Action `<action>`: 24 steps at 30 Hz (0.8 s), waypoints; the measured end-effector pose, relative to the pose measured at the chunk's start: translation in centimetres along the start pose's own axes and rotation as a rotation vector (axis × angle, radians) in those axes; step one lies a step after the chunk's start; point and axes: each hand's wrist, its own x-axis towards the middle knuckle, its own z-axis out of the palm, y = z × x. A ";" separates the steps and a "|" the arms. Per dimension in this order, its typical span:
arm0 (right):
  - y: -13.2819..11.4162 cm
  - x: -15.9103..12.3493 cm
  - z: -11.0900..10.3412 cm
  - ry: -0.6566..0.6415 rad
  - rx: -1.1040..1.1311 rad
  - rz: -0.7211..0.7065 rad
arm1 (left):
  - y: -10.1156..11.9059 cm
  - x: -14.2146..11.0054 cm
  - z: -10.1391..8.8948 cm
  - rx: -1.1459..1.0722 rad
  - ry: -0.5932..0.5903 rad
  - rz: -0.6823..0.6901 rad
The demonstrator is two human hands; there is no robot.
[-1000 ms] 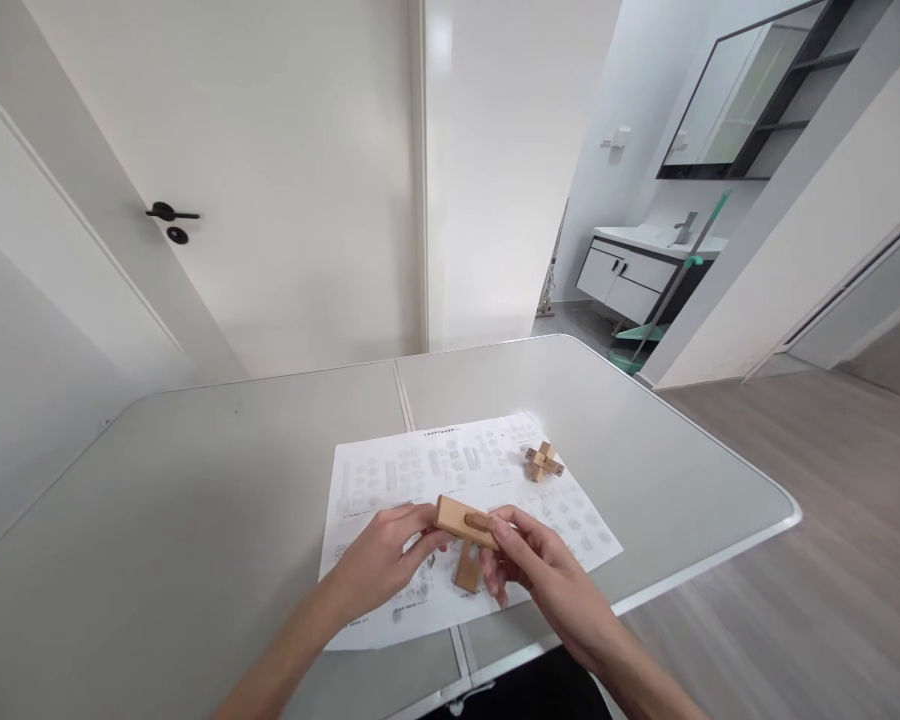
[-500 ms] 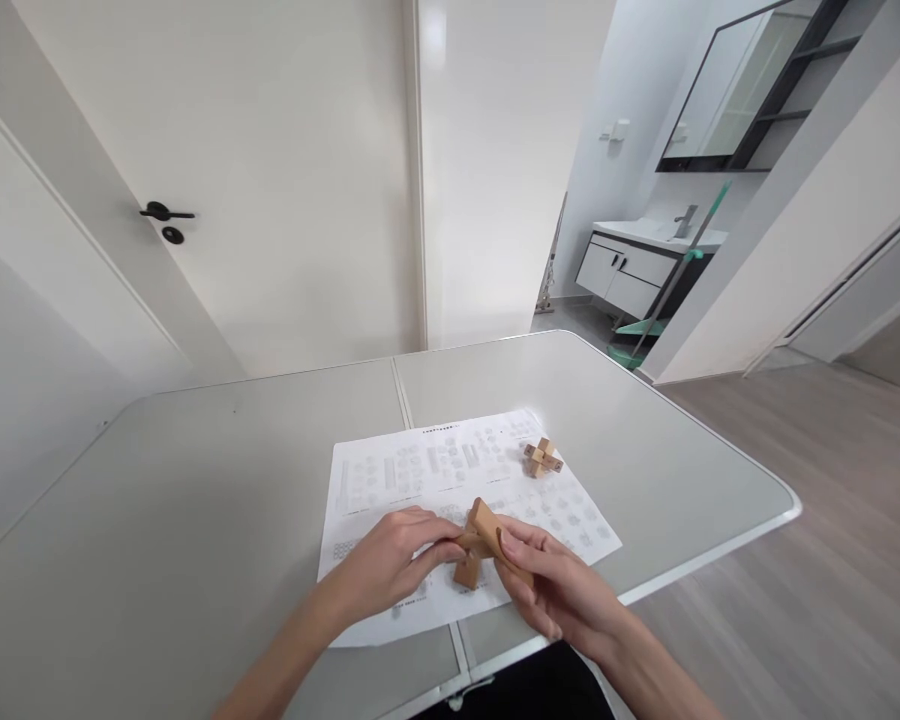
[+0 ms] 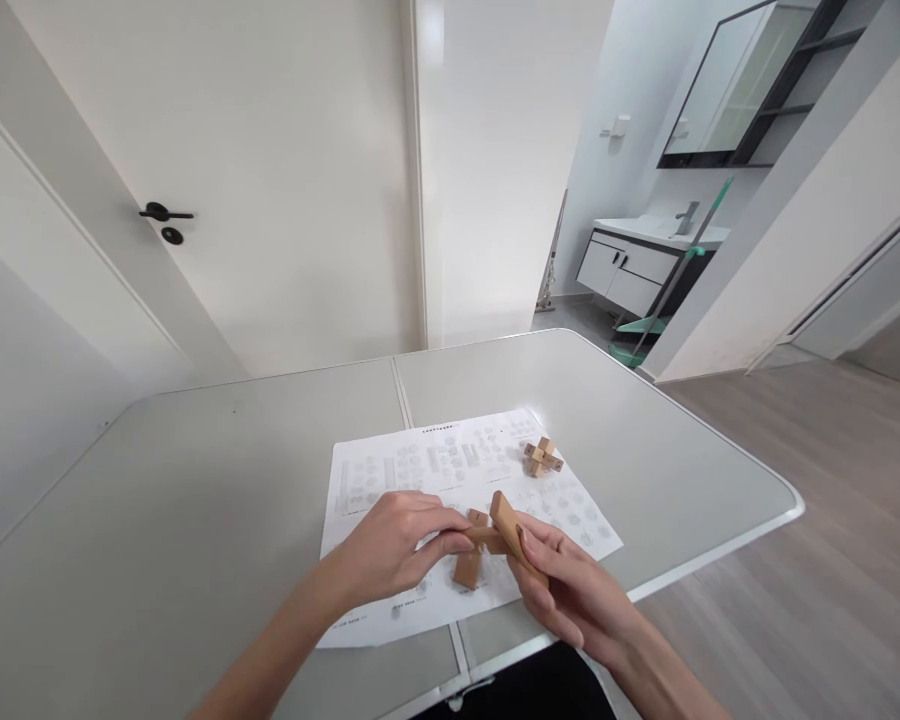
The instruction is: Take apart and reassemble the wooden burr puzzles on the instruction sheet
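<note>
Between thumb and fingers, my left hand (image 3: 412,540) pinches the left end of a wooden puzzle piece (image 3: 487,540) lying crosswise. My right hand (image 3: 562,580) grips a second, longer wooden puzzle piece (image 3: 508,520), which slants up to the left and meets the first one's right end. Whether the two are interlocked, I cannot tell. Below them, another wooden piece (image 3: 466,572) lies on the printed sheet (image 3: 375,520), its middle hidden behind the piece in my left hand. An assembled wooden burr puzzle (image 3: 543,457) rests near the sheet's right edge.
The grey folding table (image 3: 232,480) has a metal rim and a seam across its middle. Behind it stands a white door with a black handle (image 3: 166,212). A washbasin cabinet (image 3: 630,265) and a green-handled broom (image 3: 709,225) are at the far right.
My right hand has shifted slightly right with its piece, and more of the crosswise piece shows between my hands. More of the piece lying on the sheet is visible too.
</note>
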 end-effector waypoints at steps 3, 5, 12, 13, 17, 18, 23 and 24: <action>-0.9 -1.3 -0.3 0.020 0.066 -0.211 | -0.7 -0.7 -0.7 0.035 0.048 -0.007; -2.2 -2.3 -0.6 0.042 0.014 -0.341 | -1.2 -1.6 -0.9 0.028 0.070 -0.102; -4.6 -2.6 -1.4 0.267 -0.898 0.058 | -0.9 -2.6 1.2 -0.050 0.036 -0.563; -4.4 -2.3 -1.7 0.261 -1.012 0.088 | -0.8 -2.4 1.8 -0.044 0.026 -0.603; -3.6 -0.9 -2.9 0.180 -1.388 0.148 | -0.7 -1.7 3.5 0.026 -0.006 -0.704; -3.5 -0.5 -3.2 0.145 -1.424 0.174 | -0.7 -1.6 3.8 0.066 -0.008 -0.707; -3.8 1.3 -4.1 -0.017 -1.340 0.294 | -1.0 -1.5 4.7 0.254 0.003 -0.608; -3.9 1.6 -4.1 -0.031 -1.328 0.286 | -1.1 -1.5 4.8 0.274 0.003 -0.574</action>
